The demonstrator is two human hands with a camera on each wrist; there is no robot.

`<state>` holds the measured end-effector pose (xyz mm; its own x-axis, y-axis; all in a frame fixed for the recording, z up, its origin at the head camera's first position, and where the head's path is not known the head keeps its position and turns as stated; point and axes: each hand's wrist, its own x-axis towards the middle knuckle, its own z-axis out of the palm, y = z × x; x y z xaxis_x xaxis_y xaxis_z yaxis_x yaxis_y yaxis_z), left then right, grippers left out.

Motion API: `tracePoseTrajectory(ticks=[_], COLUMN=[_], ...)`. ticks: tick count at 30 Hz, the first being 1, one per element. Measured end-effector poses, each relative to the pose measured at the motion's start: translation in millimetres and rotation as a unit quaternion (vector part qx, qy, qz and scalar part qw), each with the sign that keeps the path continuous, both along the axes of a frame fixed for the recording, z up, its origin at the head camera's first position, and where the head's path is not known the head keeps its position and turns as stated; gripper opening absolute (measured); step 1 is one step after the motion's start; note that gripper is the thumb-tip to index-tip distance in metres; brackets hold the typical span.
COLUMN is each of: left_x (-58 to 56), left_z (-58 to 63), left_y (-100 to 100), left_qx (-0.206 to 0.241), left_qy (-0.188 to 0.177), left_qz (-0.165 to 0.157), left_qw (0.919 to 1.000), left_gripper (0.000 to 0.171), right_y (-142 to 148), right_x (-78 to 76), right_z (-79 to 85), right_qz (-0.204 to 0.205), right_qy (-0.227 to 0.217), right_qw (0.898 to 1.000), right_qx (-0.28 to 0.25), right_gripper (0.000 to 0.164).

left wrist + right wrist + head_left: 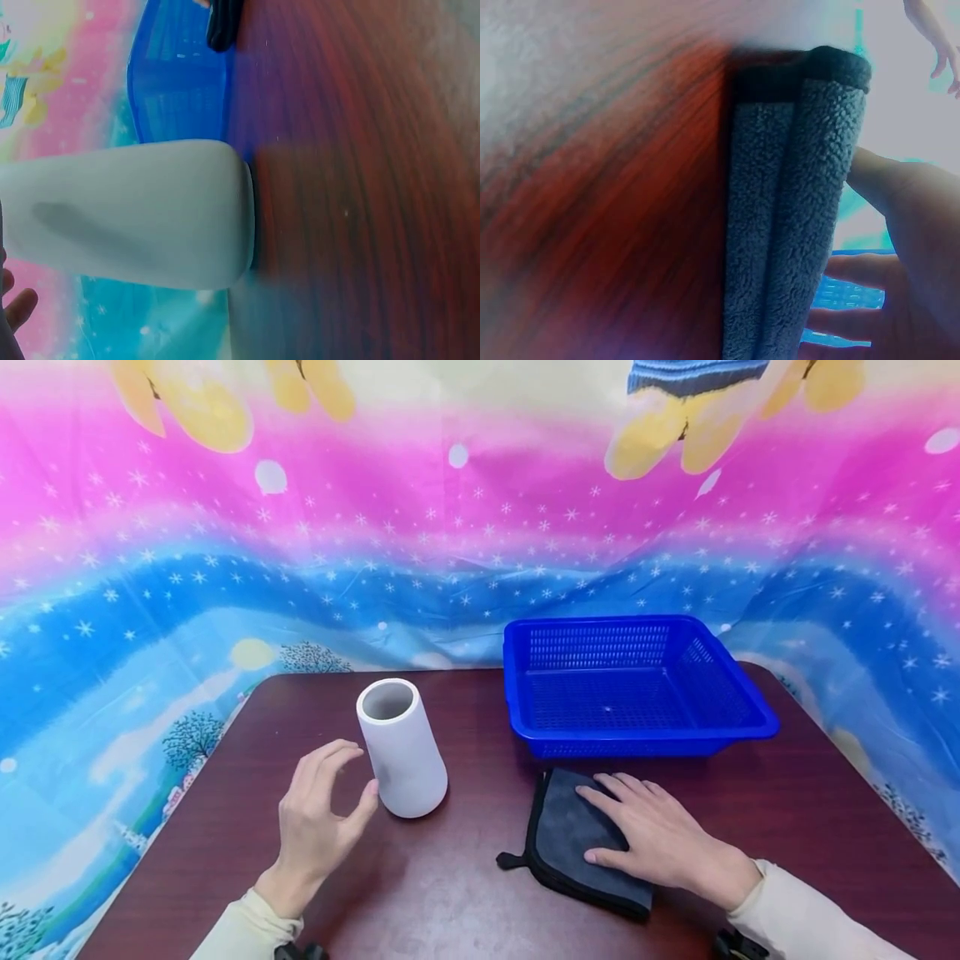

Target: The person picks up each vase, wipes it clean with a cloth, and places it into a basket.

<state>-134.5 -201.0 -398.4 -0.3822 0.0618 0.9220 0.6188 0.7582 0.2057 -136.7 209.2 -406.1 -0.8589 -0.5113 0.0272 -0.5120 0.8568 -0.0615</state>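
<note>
A white tapered cup-like holder [408,760], wider at its base and hollow at the top, stands upright on the table. My left hand [318,814] is beside it on the left, thumb and fingers spread apart around its near side with nothing gripped. In the left wrist view the holder [150,214] fills the middle and a few fingertips show at the edge. My right hand [660,831] rests with fingers spread on a folded grey towel [566,822] with black edging and a hanging loop. The towel's folded layers [780,217] show in the right wrist view.
A blue perforated plastic basket [645,745] stands at the back right, just beyond the towel. The dark red-brown wooden table [442,885] has rounded far corners. Behind it hangs a colourful printed cloth [420,527] with snowflakes.
</note>
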Motion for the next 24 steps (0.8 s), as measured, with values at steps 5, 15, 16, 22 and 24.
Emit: tracePoseTrajectory(ticks=[5, 15, 16, 22, 24], left_x=[-4.7, -13.0, -13.8, -17.3, -18.5], left_z=[-3.8, -5.3, -4.6, 1.6, 3.7], left_y=[-6, -5, -5, -2, -1], left_qx=[0.019, 0.017, 0.018, 0.018, 0.019], left_qy=[-0.054, -0.212, -0.229, -0.323, -0.349], left_qz=[0.019, 0.035, 0.031, 0.005, -0.006], left_qw=[0.9982, 0.9764, 0.9727, 0.9463, 0.9369], left_gripper=[0.044, 0.074, 0.077, 0.089, 0.093], right_y=[1, 4, 4, 5, 5], right_x=[0.2, 1.2, 1.1, -0.1, -0.6], right_z=[-1.3, -2.5, -2.5, -2.1, -1.4], right_qz=[-0.004, -0.004, -0.002, 0.006, 0.009], right_qy=[-0.022, -0.057, -0.061, -0.089, -0.098], right_qw=[1.0, 0.998, 0.998, 0.996, 0.995], right_qx=[-0.002, -0.01, -0.009, -0.008, -0.008], right_gripper=[0.084, 0.096, 0.097, 0.103, 0.104])
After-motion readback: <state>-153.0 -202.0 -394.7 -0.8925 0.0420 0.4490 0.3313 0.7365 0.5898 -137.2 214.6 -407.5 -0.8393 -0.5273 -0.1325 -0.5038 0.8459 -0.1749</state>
